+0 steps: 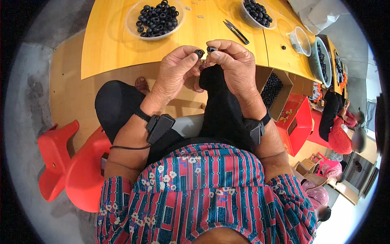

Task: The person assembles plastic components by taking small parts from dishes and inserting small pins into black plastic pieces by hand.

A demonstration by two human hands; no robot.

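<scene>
My left hand (174, 70) pinches a small black ring-shaped part (198, 53) between thumb and fingertips, its round hole showing. Close beside it, at the table's near edge, my right hand (236, 67) grips another small black part (211, 49) the same way. A narrow gap separates the two parts. Beyond my left hand stands a clear plastic bowl (155, 38) filled with black ring-shaped parts. Thread snips (237, 32) lie on the yellow table (109, 44), past my right hand.
Another clear bowl (248, 20) holds more black parts. Farther right are a clear tub (301, 43) and a blue-green basin (313, 63) of black pieces. A cardboard box (283, 99) of black parts sits below. Red stools (59, 158) stand left; people (341, 134) sit at right.
</scene>
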